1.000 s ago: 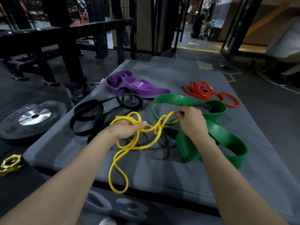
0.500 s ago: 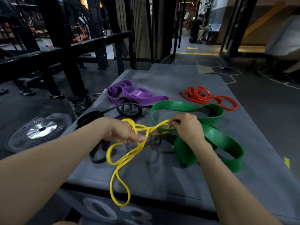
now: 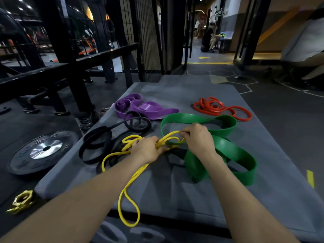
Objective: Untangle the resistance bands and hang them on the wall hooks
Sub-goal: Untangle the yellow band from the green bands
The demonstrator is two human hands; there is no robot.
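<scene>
A thin yellow band (image 3: 124, 192) lies knotted over the grey padded box (image 3: 175, 193), its long loop hanging over the front edge. My left hand (image 3: 148, 149) grips the knot from the left. My right hand (image 3: 198, 137) pinches a yellow loop right beside it. A wide green band (image 3: 226, 151) curls under and right of my right hand. A black band (image 3: 95, 148) lies to the left, a purple band (image 3: 140, 108) behind it, and an orange band (image 3: 220, 108) at the far right. No wall hooks show.
A black weight plate (image 3: 40, 153) and a gold barbell collar (image 3: 22, 201) lie on the floor at left. A black rack frame (image 3: 61, 50) stands behind them. A person sits far back in the corridor (image 3: 208, 39), another at the right edge (image 3: 305, 50).
My hands have come closer together over the yellow knot. The left hand moved right toward the right hand, and the loop between them slackened. The camera view tilted up slightly.
</scene>
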